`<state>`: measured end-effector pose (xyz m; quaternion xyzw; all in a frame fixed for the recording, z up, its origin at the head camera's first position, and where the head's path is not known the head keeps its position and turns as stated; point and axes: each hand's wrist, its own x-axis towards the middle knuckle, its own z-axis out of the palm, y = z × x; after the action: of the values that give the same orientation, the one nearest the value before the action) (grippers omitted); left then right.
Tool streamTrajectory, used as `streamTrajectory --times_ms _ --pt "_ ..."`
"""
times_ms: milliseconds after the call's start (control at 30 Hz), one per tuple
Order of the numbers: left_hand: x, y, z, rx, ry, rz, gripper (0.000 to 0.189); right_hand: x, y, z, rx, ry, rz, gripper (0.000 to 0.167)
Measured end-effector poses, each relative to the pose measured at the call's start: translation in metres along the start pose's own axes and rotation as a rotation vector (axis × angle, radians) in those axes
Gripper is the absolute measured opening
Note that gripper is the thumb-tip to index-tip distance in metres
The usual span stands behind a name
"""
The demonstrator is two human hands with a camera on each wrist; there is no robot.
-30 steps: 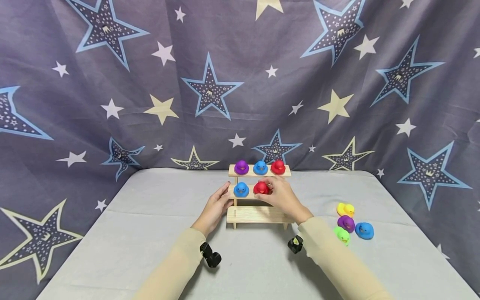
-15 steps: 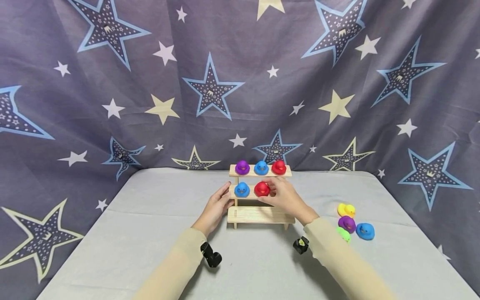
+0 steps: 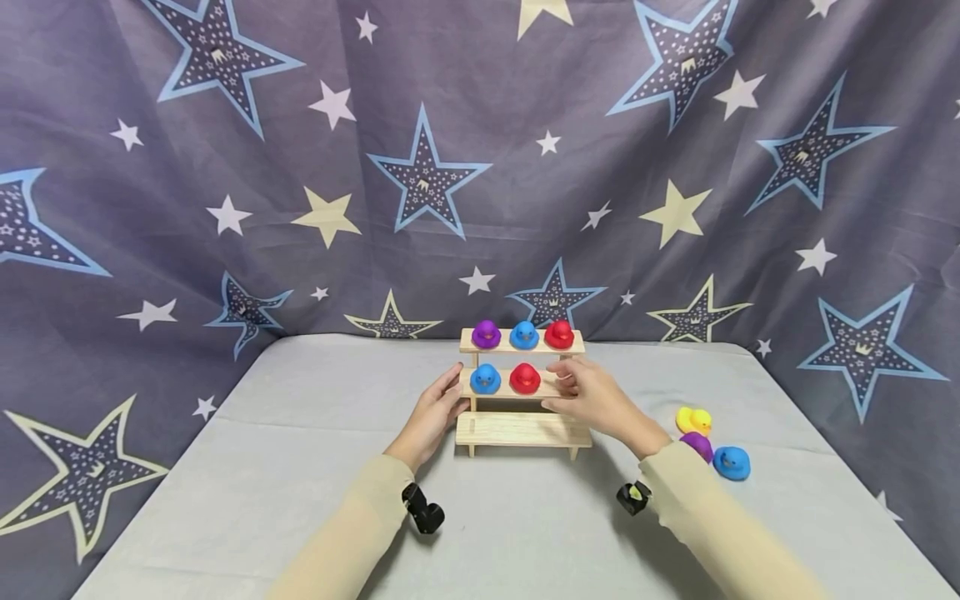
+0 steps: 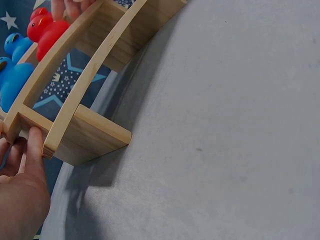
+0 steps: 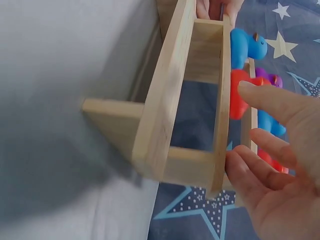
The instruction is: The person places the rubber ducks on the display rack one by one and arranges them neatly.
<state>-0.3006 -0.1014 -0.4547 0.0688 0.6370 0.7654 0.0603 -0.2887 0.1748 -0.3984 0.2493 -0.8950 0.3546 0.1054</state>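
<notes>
A three-tier wooden stand (image 3: 522, 429) stands on the table. My left hand (image 3: 433, 417) holds its left end at the middle tier; the left wrist view shows the fingers (image 4: 35, 150) at that board. On the middle tier sit a blue rubber duck (image 3: 485, 379) and, to its right, a red rubber duck (image 3: 525, 379). My right hand (image 3: 600, 404) is just right of the red duck, thumb and fingers spread, holding nothing. In the right wrist view a fingertip (image 5: 232, 159) is at the board's edge; contact is unclear. The lowest tier bears no duck.
On the top tier are a purple duck (image 3: 486, 334), a blue duck (image 3: 524, 335) and another red duck (image 3: 559, 334). Right of the stand lie a yellow duck (image 3: 693, 420), a purple duck (image 3: 697, 446) and a blue duck (image 3: 732, 463). A star-patterned curtain (image 3: 480, 192) hangs behind.
My right hand has let go of the red duck on the middle tier and drawn back to the right. Its sleeve now hides the green duck. The left hand stays put.
</notes>
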Motion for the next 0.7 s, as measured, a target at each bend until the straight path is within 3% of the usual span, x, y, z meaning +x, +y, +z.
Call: streamTrajectory --times_ms 267,700 --pt "0.001 -0.001 -0.001 0.004 -0.005 -0.001 0.053 -0.016 0.013 -0.018 -0.049 0.019 -0.027 0.042" --pt "0.002 -0.002 -0.002 0.007 0.000 -0.008 0.053 -0.043 0.038 -0.057 -0.140 0.034 0.027 0.039"
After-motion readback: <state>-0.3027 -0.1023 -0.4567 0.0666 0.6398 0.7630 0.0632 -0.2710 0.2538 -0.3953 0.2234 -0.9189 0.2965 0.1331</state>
